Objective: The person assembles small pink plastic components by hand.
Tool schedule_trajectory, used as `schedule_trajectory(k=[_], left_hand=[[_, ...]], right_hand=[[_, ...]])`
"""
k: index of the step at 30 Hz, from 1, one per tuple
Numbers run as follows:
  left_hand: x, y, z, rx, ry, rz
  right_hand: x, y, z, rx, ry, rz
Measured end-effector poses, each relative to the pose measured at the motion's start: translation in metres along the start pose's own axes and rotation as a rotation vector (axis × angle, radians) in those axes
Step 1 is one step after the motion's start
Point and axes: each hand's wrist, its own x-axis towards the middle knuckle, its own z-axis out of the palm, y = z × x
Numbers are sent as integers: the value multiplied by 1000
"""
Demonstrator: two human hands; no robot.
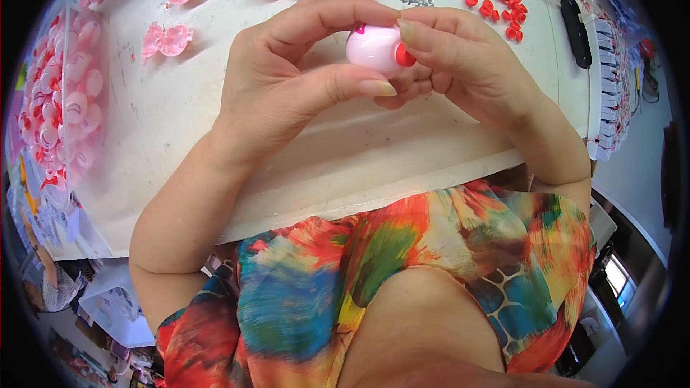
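Note:
A small, glossy, light pink rounded plastic piece is held above the table between my two hands. It has a red cap-like part on its right end and a dark pink mark near the top. My left hand grips its left side, with the index finger curved over the top and the thumb along the underside. The thumb and fingers of my right hand close on the right end beside the red part. Its far side is hidden by my fingers.
Pink translucent shell pieces lie along the far and left table. Loose small red caps are scattered at the far right, near a black elongated object. A clear container full of pink-and-red pieces stands at the left.

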Motion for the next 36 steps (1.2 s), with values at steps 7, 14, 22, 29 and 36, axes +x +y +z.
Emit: schedule_trajectory(k=[7,14,22,29,36], left_hand=[[0,0,-6,431,6,263],[2,1,1,117,114,14],[4,0,0,-98,169,-7],[2,-2,-1,210,129,131],[3,-4,-5,363,94,242]], right_hand=[[5,5,1,35,42,17],[10,2,-6,148,55,106],[9,10,-1,170,63,-47],[10,12,-1,157,111,-141],[10,11,-2,199,113,-159]])
